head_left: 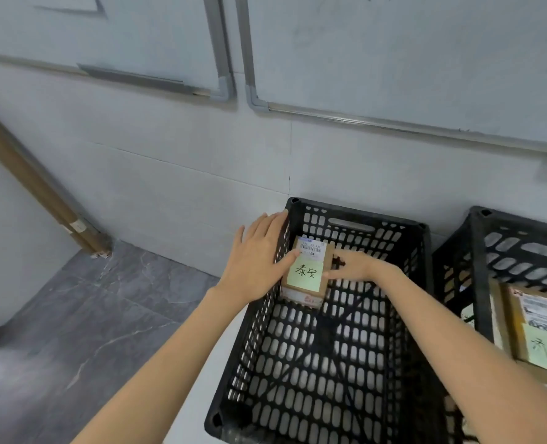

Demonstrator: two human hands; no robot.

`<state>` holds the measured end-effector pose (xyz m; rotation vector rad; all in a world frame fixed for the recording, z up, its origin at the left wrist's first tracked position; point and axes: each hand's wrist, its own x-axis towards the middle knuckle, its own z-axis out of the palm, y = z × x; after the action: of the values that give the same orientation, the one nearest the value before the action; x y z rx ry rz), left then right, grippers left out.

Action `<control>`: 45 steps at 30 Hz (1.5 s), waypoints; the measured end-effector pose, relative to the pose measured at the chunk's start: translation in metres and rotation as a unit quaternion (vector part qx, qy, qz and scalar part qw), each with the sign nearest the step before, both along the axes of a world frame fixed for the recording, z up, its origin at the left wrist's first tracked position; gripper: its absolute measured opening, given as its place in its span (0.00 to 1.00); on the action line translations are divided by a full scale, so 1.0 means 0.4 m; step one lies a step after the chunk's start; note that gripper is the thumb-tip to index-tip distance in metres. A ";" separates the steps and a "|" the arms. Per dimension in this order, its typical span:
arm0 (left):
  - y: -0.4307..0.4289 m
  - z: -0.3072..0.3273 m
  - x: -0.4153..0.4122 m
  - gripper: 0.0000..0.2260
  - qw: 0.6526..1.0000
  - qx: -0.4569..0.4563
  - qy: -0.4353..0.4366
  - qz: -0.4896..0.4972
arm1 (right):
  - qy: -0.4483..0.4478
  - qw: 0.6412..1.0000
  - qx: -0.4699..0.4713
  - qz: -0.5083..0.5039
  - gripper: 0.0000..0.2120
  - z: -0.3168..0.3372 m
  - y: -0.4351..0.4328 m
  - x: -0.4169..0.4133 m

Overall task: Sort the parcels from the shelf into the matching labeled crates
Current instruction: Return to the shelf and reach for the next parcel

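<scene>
A small brown cardboard parcel (pixel 309 267) with a white barcode label and a green handwritten note sits inside a black perforated crate (pixel 422 245), near its far left corner, on top of another flat parcel (pixel 302 299). My left hand (pixel 259 257) reaches over the crate's left wall, fingers spread, thumb resting on the parcel's left edge. My right hand (pixel 353 267) is inside the crate and grips the parcel's right side with fingers and thumb.
A second black crate (pixel 480 267) stands to the right, holding a brown parcel (pixel 536 328) with a green note. Behind the crates is a tiled wall with whiteboards above. Grey marble floor (pixel 105 315) lies to the left, with a brown wooden post (pixel 28 181).
</scene>
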<state>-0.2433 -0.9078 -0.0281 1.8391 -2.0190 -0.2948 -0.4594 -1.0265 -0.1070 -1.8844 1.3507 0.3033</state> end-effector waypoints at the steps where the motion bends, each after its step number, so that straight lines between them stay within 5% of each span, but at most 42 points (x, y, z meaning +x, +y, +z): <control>1: 0.012 0.012 -0.006 0.32 1.000 -0.004 0.003 0.009 | 0.001 1.000 -0.018 0.008 0.34 0.036 0.004 -0.010; 9: 0.178 0.119 -0.024 0.33 0.994 -0.050 0.022 0.098 | -0.070 0.969 -0.234 0.032 0.42 0.322 0.156 -0.024; 18: 0.585 0.298 0.065 0.33 0.953 -0.136 -0.023 0.271 | -0.224 0.874 -0.390 0.182 0.42 0.592 0.487 0.168; 37: 1.888 0.434 0.073 0.31 0.727 -0.168 -0.040 0.664 | -0.430 0.657 -0.218 0.579 0.39 0.719 1.611 0.627; 45: 2.382 0.417 0.020 0.32 0.655 -0.128 -0.050 0.743 | -0.438 0.622 -0.150 0.632 0.38 0.671 2.113 0.675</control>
<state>-0.2352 0.0451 0.1387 2.5680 -0.0198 0.5475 -0.1893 -0.1815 0.1613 -2.4243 -0.7768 -0.2225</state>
